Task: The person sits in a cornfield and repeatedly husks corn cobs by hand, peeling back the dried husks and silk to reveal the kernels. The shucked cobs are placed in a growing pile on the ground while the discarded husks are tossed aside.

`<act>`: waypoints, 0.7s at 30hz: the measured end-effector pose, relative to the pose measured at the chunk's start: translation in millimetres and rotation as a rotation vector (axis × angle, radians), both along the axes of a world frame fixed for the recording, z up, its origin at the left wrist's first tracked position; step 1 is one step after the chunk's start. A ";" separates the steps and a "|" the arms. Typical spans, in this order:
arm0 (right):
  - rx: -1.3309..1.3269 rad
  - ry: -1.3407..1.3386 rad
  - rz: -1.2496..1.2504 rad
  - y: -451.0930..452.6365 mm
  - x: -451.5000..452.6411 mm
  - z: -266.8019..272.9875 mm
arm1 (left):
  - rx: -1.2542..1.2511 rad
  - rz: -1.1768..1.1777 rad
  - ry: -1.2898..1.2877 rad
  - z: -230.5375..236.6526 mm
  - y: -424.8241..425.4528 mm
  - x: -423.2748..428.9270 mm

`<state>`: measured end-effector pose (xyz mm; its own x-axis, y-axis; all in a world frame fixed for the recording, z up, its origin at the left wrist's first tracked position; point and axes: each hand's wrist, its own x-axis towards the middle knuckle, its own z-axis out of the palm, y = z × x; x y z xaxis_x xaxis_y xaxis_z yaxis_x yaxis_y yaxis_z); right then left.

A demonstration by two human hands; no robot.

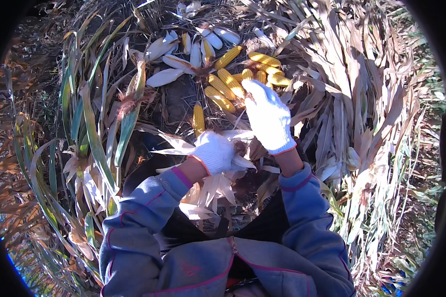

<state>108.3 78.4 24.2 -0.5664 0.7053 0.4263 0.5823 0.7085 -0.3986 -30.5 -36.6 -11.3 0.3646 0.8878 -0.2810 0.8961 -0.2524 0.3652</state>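
My left hand (215, 152), in a white knit glove, is closed around dry corn husks (178, 144) that stick out on both sides of it. A yellow ear of corn (198, 119) shows just beyond its knuckles; its lower end is hidden, and I cannot tell whether the hand grips it. My right hand (268, 115), gloved the same way, reaches over the near right side of a heap of husked corn ears (230, 82). Its fingertips are beside a short visible ear (247, 74). The glove hides whether they hold anything.
Partly husked ears (195, 54) in pale husks lie beyond the heap. Dry corn stalks (342, 96) are piled on the right, and greener stalks and leaves (96, 137) stand up on the left. Loose husks (215, 189) lie between my legs.
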 end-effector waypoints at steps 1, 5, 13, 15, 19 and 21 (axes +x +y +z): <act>-0.012 -0.023 0.009 -2.2 -0.1 0.3 | 0.128 0.085 -0.033 2.2 0.0 -15.9; -0.054 -0.052 0.033 -5.5 4.8 -1.1 | 0.753 0.050 0.363 14.4 -20.5 -104.6; -0.003 -0.209 0.160 -14.2 10.5 -7.7 | -0.223 0.874 1.344 146.0 -125.4 -320.5; -0.053 -0.229 0.154 -16.6 9.7 -8.8 | -0.597 1.108 1.259 170.8 -128.3 -346.9; -0.109 -0.283 0.226 -21.7 5.2 -12.0 | 0.072 0.774 0.999 148.4 -80.5 -323.3; -0.186 -0.261 0.253 -24.6 2.4 -13.4 | 0.530 0.489 0.443 100.7 -31.3 -285.8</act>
